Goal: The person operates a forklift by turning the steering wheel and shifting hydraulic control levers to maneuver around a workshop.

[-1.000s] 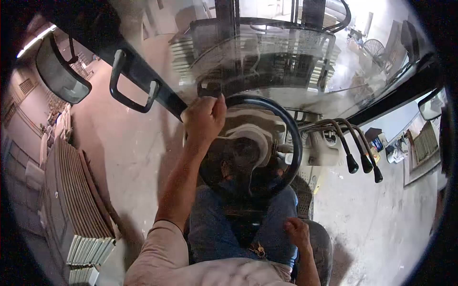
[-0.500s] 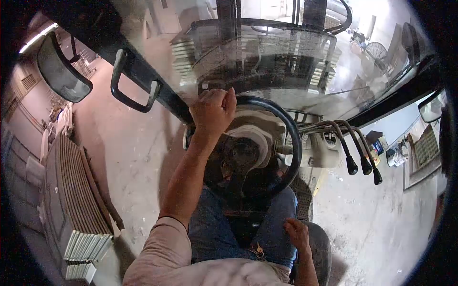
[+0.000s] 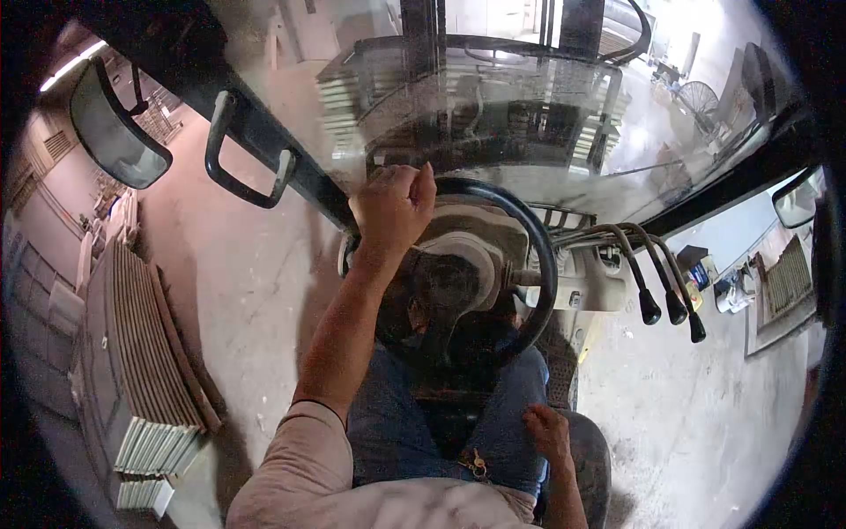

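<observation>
My left hand [image 3: 392, 207] is closed at the upper left of the black steering wheel [image 3: 545, 264], with the arm stretched forward over its left side. Near my right thigh rests my right hand [image 3: 548, 429], fingers curled in; whether anything is inside them is hidden. A bunch of keys [image 3: 478, 463] hangs at the waist of my jeans [image 3: 392, 423]. To the right of the wheel, several levers with black knobs [image 3: 676, 307] stand untouched by either hand.
A grab handle [image 3: 242, 189] and a mirror [image 3: 115, 132] are at the left. Beyond them stand stacked panels [image 3: 145, 344]. Ahead, a scratched windscreen [image 3: 493, 115] shows a dark mast and a load. A fan [image 3: 698, 97] stands front right, another mirror [image 3: 797, 198] at far right.
My left hand has moved slightly right along the wheel's top left, mostly in the first half second. The stacked panels at the left have shifted a little in view. My right hand stays put.
</observation>
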Motion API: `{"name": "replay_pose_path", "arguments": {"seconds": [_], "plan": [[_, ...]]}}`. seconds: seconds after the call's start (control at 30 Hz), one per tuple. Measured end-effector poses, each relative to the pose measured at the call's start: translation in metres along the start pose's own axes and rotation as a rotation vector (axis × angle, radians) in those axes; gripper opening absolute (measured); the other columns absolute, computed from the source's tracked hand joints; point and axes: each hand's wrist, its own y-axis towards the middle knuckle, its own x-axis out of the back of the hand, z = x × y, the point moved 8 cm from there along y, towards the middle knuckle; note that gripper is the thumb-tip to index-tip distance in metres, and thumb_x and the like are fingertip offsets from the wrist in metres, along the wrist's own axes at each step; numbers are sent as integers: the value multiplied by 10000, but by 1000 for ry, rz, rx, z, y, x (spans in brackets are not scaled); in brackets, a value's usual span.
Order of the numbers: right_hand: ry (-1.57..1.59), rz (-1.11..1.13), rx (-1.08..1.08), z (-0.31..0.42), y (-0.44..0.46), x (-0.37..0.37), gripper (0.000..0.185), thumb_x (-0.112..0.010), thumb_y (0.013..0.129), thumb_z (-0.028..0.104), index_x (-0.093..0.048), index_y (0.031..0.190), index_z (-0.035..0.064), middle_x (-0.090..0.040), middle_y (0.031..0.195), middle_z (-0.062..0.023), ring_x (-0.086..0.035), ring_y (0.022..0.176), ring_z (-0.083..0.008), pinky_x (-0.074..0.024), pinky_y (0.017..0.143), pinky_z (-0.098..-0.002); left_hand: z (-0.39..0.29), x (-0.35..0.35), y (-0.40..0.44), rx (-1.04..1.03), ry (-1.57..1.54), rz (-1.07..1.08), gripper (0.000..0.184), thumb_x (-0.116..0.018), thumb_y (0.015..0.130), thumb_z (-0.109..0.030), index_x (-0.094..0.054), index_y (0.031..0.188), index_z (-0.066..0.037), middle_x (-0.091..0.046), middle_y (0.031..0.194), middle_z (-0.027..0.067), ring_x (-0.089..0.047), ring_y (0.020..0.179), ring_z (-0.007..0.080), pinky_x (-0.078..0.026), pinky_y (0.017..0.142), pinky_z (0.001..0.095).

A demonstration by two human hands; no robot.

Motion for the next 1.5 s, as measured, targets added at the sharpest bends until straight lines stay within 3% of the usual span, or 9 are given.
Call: {"name": "replay_pose_path", "arguments": {"seconds": [0.03, 0.1, 0.23, 0.3, 1.27, 1.33, 1.5], "plan": [[1, -5, 24, -3, 0, 0, 345, -683, 983, 232, -702, 1219, -19, -765, 1030, -132, -726, 965, -222, -562, 847, -345, 0, 1, -1, 0, 0, 0, 281, -721, 917, -238, -633, 680, -115, -649, 641, 59, -655, 576, 254, -518, 516, 389], [-39, 2, 22, 8, -1, 3, 349, -683, 986, 238, -701, 1222, -19, -764, 1031, -134, -725, 957, -222, -561, 835, -345, 2, -1, -1, 52, -29, 61, 293, -693, 950, -256, -650, 720, -81, -666, 714, 127, -667, 651, 327, -523, 594, 432], [7, 20, 6, -11, 2, -3, 367, -685, 985, 258, -698, 1219, -25, -762, 1033, -142, -722, 938, -223, -559, 814, -352, 1, 1, 0, 56, -56, 48, 291, -692, 952, -258, -657, 723, -82, -672, 716, 126, -669, 648, 329, -523, 591, 435], [-7, 14, 20, 0, 0, 0, 374, -682, 986, 266, -698, 1216, -28, -762, 1027, -141, -722, 934, -226, -560, 813, -355, 0, 2, -1, 6, 25, -1, 298, -718, 913, -253, -623, 662, -123, -645, 639, 65, -654, 577, 270, -517, 512, 404], [-24, -3, -31, 2, -2, -1, 367, -677, 976, 287, -712, 1187, -12, -753, 1077, -151, -720, 1011, -228, -553, 883, -360, -2, 11, -3, -25, 0, -60, 332, -740, 893, -203, -555, 624, -141, -590, 590, 34, -606, 523, 248, -483, 486, 383], [79, -7, -49, 1, -3, 0, 378, -683, 974, 297, -714, 1177, -21, -748, 1092, -155, -713, 1027, -226, -548, 890, -359, -2, 12, -4, -25, -8, -74, 332, -743, 891, -199, -553, 625, -142, -589, 590, 33, -605, 522, 247, -483, 486, 381], [-26, 33, -55, 23, -5, 3, 421, -671, 976, 351, -714, 1194, -6, -752, 1073, -154, -717, 1011, -245, -548, 875, -376, -3, 14, -5, -27, -13, -83, 325, -746, 888, -194, -556, 631, -134, -593, 596, 41, -606, 525, 246, -482, 484, 379]]}}
